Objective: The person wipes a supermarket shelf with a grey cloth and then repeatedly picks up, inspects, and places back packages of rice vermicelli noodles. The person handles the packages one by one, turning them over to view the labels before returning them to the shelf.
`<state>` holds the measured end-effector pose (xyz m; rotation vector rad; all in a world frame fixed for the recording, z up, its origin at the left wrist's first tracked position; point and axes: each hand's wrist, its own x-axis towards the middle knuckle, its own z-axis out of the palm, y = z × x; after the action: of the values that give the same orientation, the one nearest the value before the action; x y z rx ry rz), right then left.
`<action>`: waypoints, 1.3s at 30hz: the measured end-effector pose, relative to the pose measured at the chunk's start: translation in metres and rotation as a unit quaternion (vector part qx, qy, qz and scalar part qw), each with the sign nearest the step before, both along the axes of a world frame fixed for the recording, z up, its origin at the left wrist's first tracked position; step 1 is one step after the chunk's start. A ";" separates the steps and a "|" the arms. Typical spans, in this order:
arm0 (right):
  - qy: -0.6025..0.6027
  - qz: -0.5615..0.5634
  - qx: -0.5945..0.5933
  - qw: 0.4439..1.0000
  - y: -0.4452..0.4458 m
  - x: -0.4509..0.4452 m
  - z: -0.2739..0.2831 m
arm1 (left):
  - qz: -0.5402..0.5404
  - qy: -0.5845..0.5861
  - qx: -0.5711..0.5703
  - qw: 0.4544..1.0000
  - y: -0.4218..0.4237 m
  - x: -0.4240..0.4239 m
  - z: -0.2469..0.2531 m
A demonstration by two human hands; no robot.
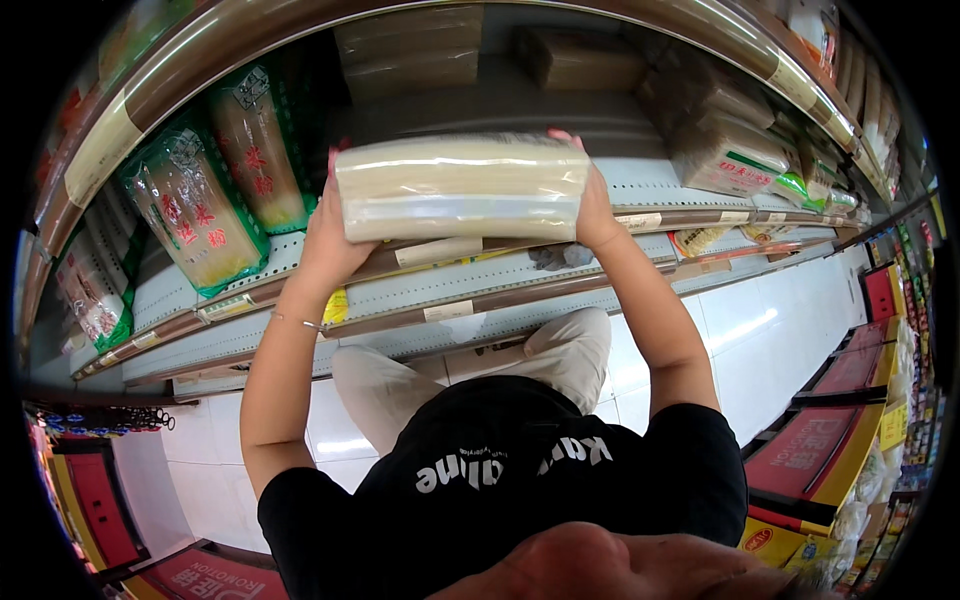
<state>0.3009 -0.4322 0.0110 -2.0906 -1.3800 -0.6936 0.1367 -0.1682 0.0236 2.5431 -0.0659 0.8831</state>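
Observation:
Between my two hands is a long plastic-wrapped pack of pale dried noodles (461, 187), held level in front of a shop shelf. My left hand (337, 232) grips one end, and my right hand (592, 202) grips the other. The fingertips curl behind the pack and are mostly hidden. Behind it lies the shelf board (637, 180). To the left stand green-edged bags of rice noodles (199, 217). Stacked noodle packs (731, 161) lie to the right. A crumpled grey item (562, 256) rests on the lower shelf near my right wrist.
An upper shelf edge (525, 6) curves overhead. Deeper in the shelf are wrapped packs (409, 52) and another brown pack (585, 58). Below runs a lower shelf rail (510, 300) above my knees. Red and yellow promotion bins (802, 450) stand on the right across the tiled floor (735, 322).

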 end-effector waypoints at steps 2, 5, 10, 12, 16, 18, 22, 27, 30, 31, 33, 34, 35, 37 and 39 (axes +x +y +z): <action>0.084 0.021 0.039 0.995 -0.001 0.005 -0.012 | 0.021 -0.004 0.081 0.996 0.002 -0.001 -0.003; 0.174 0.078 0.140 0.972 -0.007 0.025 -0.050 | 0.019 -0.055 0.056 0.997 0.005 0.000 -0.024; -0.014 0.107 0.181 0.978 -0.007 0.020 -0.044 | 0.004 -0.054 -0.062 0.997 0.013 -0.006 -0.052; -0.025 0.098 0.163 0.982 -0.008 0.022 -0.044 | -0.008 -0.071 -0.078 0.994 0.011 -0.007 -0.053; -0.054 0.136 0.215 0.966 -0.008 0.017 -0.037 | -0.094 -0.035 -0.293 0.951 0.010 -0.007 -0.055; -0.129 0.113 0.221 0.960 -0.005 0.013 -0.030 | -0.144 0.023 -0.458 0.877 0.013 -0.011 -0.060; -0.171 0.106 0.236 0.951 -0.001 0.009 -0.024 | -0.227 0.101 -0.629 0.737 0.018 -0.014 -0.064; -0.049 0.136 0.200 0.969 -0.012 0.023 -0.041 | -0.168 0.023 -0.434 0.885 0.005 -0.010 -0.058; -0.021 0.161 0.221 0.962 -0.012 0.026 -0.047 | -0.179 0.042 -0.513 0.839 0.008 -0.004 -0.064; -0.020 0.162 0.234 0.958 -0.011 0.025 -0.047 | -0.177 0.048 -0.553 0.813 0.008 -0.005 -0.065; -0.029 0.163 0.207 0.964 -0.011 0.031 -0.053 | -0.181 0.059 -0.642 0.743 0.007 -0.007 -0.066; 0.020 0.156 0.180 0.971 -0.015 0.035 -0.061 | -0.189 0.063 -0.664 0.720 0.006 -0.006 -0.066; 0.021 0.154 0.175 0.972 -0.019 0.038 -0.067 | -0.205 0.061 -0.648 0.731 0.006 -0.008 -0.065; -0.026 0.157 0.190 0.969 -0.014 0.029 -0.055 | -0.200 0.032 -0.489 0.848 0.008 -0.007 -0.068; -0.095 0.148 0.205 0.963 -0.010 0.020 -0.040 | -0.157 -0.005 -0.239 0.958 0.018 -0.006 -0.080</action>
<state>0.3207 -0.4425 -0.0293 -1.4918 -1.4635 -0.9753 0.1310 -0.1498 -0.0559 2.0072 -0.2245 0.6856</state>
